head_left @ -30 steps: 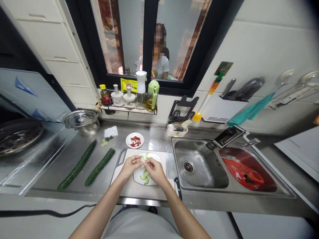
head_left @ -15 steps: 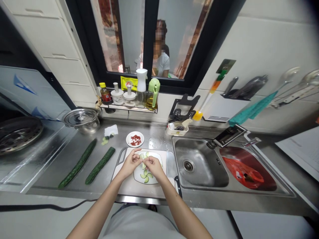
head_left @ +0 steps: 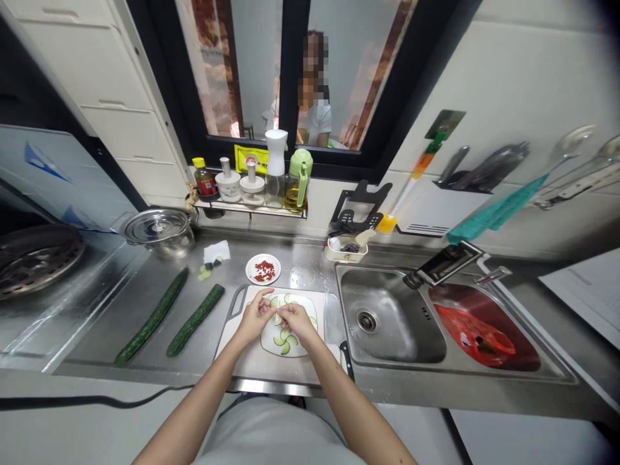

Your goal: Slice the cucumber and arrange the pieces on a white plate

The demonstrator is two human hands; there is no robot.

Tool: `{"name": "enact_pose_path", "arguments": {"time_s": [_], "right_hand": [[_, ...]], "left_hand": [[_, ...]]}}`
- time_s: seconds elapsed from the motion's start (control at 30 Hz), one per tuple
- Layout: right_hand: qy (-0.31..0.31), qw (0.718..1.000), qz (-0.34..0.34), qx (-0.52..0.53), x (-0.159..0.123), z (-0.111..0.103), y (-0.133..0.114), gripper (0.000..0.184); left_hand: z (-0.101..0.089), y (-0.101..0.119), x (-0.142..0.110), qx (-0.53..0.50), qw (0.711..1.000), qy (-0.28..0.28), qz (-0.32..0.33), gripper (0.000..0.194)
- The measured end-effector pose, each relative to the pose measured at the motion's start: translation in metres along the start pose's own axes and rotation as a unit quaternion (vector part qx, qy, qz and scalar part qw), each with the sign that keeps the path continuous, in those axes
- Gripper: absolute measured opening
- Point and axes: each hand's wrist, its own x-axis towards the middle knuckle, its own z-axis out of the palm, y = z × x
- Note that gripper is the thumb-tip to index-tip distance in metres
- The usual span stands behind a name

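My left hand (head_left: 256,316) and my right hand (head_left: 297,321) meet over a white plate (head_left: 268,341). Thumb and fingers of each are pinched on what looks like a thin, pale cucumber slice, mostly hidden by the fingertips. Green-edged cucumber slices (head_left: 285,342) lie on the plate, several fanned out at its near side. Beneath the plate is a pale cutting board (head_left: 249,368) with a grey handle. A knife (head_left: 334,318) lies along the board's right side, its black handle toward me.
Two whole cucumbers (head_left: 154,316) lie on the counter at left. Behind the board stands a small plate of red bits (head_left: 252,274). A lidded steel pot (head_left: 169,239) is at back left. The double sink (head_left: 397,316) is on the right, a red bag (head_left: 477,336) in its far basin.
The hands keep nearly the same pinched pose over the plate. The view has shifted slightly; no object has visibly been moved.
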Motion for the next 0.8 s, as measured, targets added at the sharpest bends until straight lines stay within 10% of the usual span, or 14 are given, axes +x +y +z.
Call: {"name": "enact_pose_path", "arguments": {"time_s": [0.47, 0.8], "right_hand": [[0.016, 0.985, 0.001, -0.173, 0.022, 0.01, 0.027, 0.011], [0.027, 0.938, -0.002, -0.346, 0.022, 0.016, 0.021, 0.013]], "left_hand": [[-0.002, -0.038, 0.011, 0.133, 0.991, -0.012, -0.02, 0.038], [0.005, -0.05, 0.014, 0.358, 0.933, -0.031, -0.023, 0.039]]}}
